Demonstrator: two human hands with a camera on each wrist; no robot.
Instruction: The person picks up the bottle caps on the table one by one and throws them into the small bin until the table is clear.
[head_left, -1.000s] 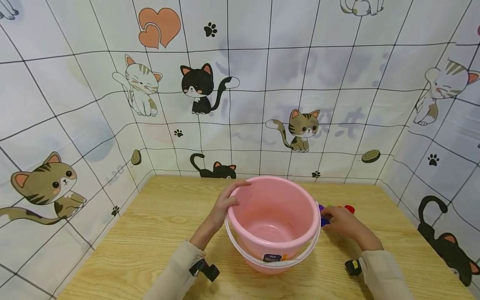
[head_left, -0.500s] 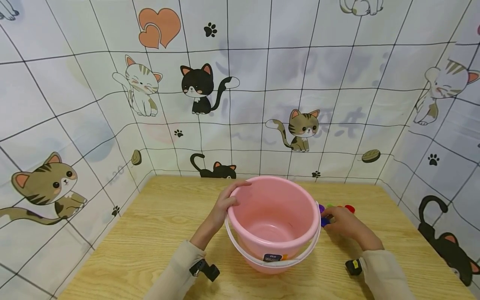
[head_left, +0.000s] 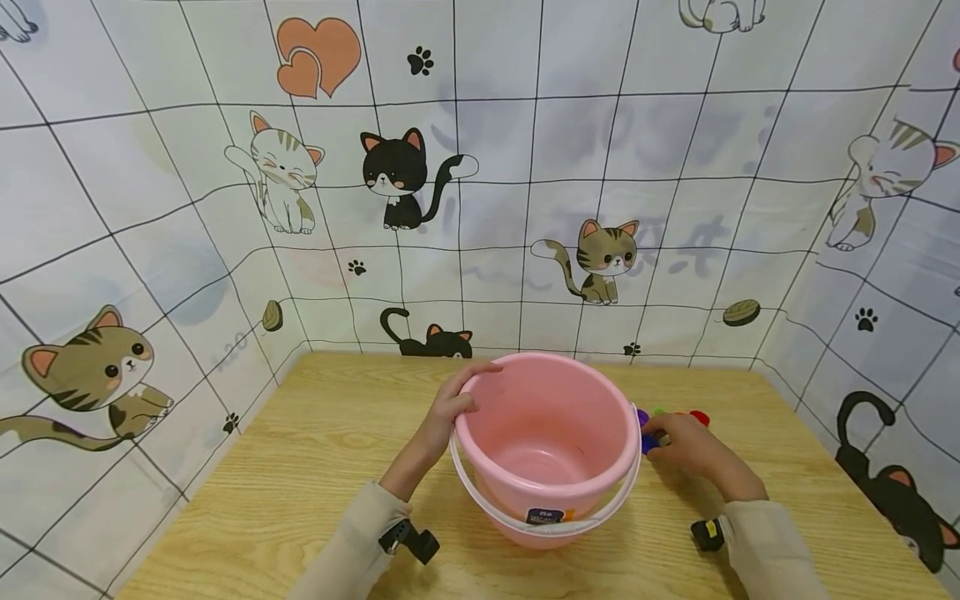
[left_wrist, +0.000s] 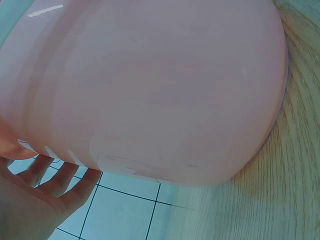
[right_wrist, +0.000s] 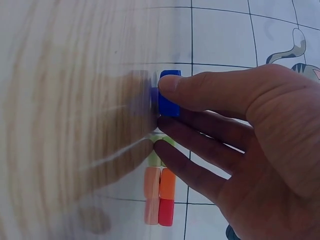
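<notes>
A pink bucket (head_left: 547, 417) stands upright on the wooden table, its white handle (head_left: 558, 527) hanging down at the front. My left hand (head_left: 442, 417) grips the bucket's left rim; in the left wrist view, its fingers (left_wrist: 82, 190) lie against the outer wall. To the right of the bucket, my right hand (head_left: 686, 446) pinches a small blue rounded piece (right_wrist: 169, 95) with the thumb on its near side. The piece is at the table surface; whether it touches the table is hard to tell. In the head view, the bucket and fingers partly hide it.
Beyond the right hand lie more small coloured pieces: a purple one (head_left: 642, 416), a green one (right_wrist: 168, 144), an orange one (right_wrist: 168, 183) and a red one (head_left: 700, 417). A cat-print tiled sheet (head_left: 495, 208) walls the wooden table (head_left: 322, 450) at the back and sides.
</notes>
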